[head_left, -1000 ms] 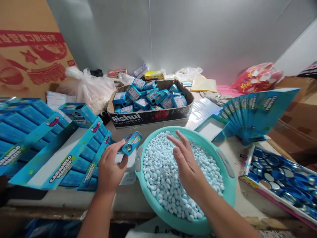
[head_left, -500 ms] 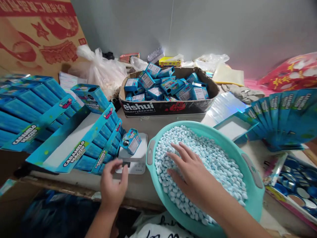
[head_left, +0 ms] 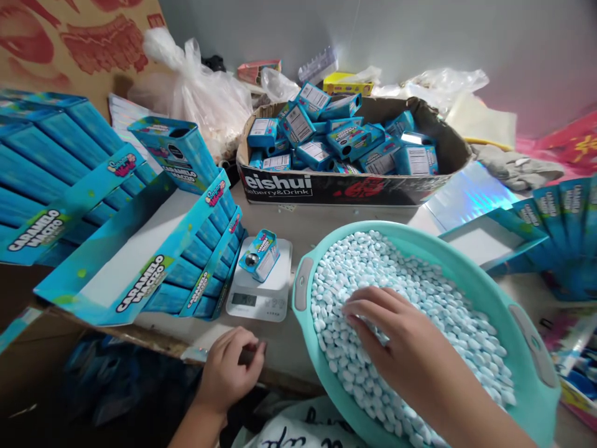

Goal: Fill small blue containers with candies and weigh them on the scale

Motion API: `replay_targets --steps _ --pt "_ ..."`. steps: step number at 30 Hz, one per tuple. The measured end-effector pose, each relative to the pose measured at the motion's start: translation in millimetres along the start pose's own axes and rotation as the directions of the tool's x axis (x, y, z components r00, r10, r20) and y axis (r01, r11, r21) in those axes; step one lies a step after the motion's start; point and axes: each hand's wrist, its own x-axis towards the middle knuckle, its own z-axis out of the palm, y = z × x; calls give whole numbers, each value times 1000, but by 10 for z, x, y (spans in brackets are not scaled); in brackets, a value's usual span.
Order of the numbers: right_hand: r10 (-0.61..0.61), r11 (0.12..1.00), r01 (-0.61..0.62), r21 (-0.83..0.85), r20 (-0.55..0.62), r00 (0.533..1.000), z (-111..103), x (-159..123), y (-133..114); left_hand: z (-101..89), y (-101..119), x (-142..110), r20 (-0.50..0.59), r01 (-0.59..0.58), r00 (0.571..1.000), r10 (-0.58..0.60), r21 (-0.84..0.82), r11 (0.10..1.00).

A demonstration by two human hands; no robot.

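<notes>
A teal basin (head_left: 471, 274) full of small pale-blue candy tablets (head_left: 420, 292) sits on the table in front of me. My right hand (head_left: 396, 342) lies in the tablets with its fingers curled down into them. To the left, a small blue tin (head_left: 260, 255) lies on a white digital scale (head_left: 261, 289). My left hand (head_left: 231, 370) rests at the table's front edge below the scale, fingers curled, holding nothing that I can see.
A cardboard tray (head_left: 345, 186) of small blue boxes stands behind the basin. Blue display cartons (head_left: 140, 249) stand at the left, fanned flat blue cartons (head_left: 559, 224) at the right. Plastic bags (head_left: 205, 99) and clutter line the wall.
My left hand set the blue tin on the scale, let go and drew back to the table's edge. My right hand sank into the tablets and curled its fingers. The camera tilted down.
</notes>
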Motion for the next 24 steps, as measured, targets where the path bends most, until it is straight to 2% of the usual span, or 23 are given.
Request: replay_targets --steps 15,20,24 --pt "55 998 -55 17 -21 998 30 -24 31 11 -4 -53 -23 -20 1000 19 -19 1000" --pt "147 989 -147 -26 -14 989 -38 -46 68 19 -11 -82 -59 0 998 0 -7 1000" --pt "155 986 -155 -58 -6 988 -108 -124 119 43 -21 -92 -86 14 996 -15 -9 1000"
